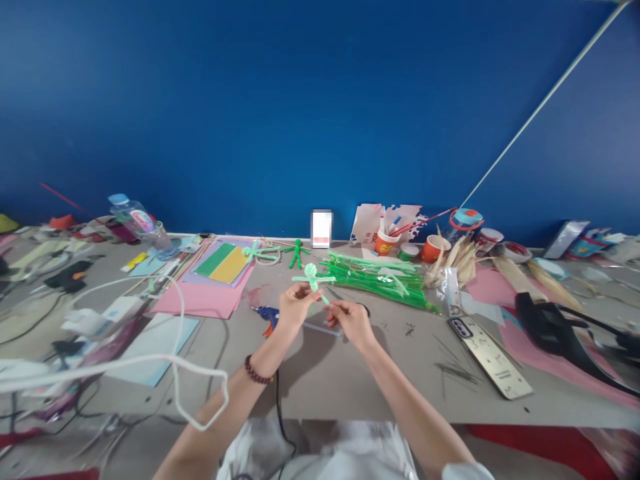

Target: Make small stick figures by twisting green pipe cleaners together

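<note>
A pale green pipe-cleaner figure (311, 271), with a round head and outstretched arms, is held up above the table. My left hand (296, 308) is closed on its body. At its lower end my right hand (354, 323) pinches a pale green leg between thumb and fingers. A blue hot glue gun (269, 316) lies just left of my left hand and is partly hidden by it. Behind the hands a darker green pipe-cleaner figure (297, 255) stands near the wall. Bundles of green pipe cleaners (370, 275) lie beyond my right hand. Scissors, mostly covered, show beside that hand.
Left are coloured sheets (220, 263), a plastic bottle (143, 223) and a white cable (200, 363) looping over the front. To the right lie a phone (490, 357), dark wire bits (457, 373) and a black device (550, 327). Paper cups (385, 242) stand by the blue wall.
</note>
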A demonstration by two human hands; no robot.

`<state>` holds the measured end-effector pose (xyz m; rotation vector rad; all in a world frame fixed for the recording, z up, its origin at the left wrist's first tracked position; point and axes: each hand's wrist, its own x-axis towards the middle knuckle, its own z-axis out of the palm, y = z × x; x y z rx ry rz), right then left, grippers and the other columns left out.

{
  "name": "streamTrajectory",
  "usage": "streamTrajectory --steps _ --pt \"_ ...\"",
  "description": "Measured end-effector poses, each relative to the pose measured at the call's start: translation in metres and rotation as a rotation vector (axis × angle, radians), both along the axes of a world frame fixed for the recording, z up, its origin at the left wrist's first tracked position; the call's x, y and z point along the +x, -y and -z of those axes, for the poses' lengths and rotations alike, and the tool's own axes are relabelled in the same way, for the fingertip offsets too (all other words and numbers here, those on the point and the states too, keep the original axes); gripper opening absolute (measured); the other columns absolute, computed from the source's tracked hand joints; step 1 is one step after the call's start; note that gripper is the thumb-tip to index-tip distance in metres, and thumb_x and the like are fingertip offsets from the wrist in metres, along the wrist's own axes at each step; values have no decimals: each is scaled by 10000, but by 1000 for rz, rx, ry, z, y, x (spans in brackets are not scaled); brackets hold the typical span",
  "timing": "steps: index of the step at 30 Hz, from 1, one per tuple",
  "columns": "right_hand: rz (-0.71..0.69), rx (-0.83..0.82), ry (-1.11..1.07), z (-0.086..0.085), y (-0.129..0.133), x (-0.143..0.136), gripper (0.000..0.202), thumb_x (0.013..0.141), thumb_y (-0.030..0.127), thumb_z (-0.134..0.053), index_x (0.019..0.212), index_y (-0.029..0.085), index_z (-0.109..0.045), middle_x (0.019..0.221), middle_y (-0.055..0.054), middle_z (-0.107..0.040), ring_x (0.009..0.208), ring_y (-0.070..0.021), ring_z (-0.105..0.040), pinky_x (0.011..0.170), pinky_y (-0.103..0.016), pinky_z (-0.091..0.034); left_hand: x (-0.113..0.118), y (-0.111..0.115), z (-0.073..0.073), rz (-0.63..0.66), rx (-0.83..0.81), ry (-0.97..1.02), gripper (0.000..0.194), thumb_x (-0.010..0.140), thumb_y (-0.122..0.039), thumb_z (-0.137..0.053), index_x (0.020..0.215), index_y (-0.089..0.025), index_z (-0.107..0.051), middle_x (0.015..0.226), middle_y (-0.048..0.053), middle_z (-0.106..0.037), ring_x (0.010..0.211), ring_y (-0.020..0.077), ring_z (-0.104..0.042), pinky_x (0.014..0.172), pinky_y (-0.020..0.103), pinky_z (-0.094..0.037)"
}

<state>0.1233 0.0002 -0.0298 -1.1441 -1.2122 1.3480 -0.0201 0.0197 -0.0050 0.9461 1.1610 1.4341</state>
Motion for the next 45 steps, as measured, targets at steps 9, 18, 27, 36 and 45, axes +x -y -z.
streamTrajectory --steps 9,18,27,36,45 --pt "-47 69 207 3 -1 7 424 750 515 -590 944 153 -697 612 -37 -651 539 -162 -616 480 -245 -499 -2 -1 -6 67 -26 44 320 509 -303 -808 671 -151 -578 538 -7 -635 519 127 -587 560 240 -456" --pt "41 216 154 -2 1 5 392 740 424 -638 1044 179 -680 1074 -100 -641 899 -234 -620 627 -271 -528 0 2 3 182 52 -136 207 617 -303 -732 757 -151 -717 715 53 -704 673 174 -634 633 266 -490" --pt "247 -23 -226 -1 -6 0 267 608 404 -744 629 148 -672 638 -16 -608 586 -133 -523 558 -261 -441 5 14 1 201 336 -634 152 785 -280 -600 872 -186 -682 869 66 -700 798 182 -644 721 266 -485" --pt "238 -44 -320 2 -3 -3 220 567 324 -794 671 173 -672 646 9 -612 659 -129 -549 664 -256 -434 5 20 12 59 687 -1282 258 899 -227 -431 771 -177 -650 673 35 -616 610 125 -571 584 230 -381" --pt "320 -64 -491 -13 -9 5 268 523 341 -818 629 169 -643 584 24 -571 541 -90 -488 549 -227 -401 3 23 3 -11 811 -1391 210 884 -166 -443 833 -184 -646 609 8 -591 521 111 -539 521 239 -323"
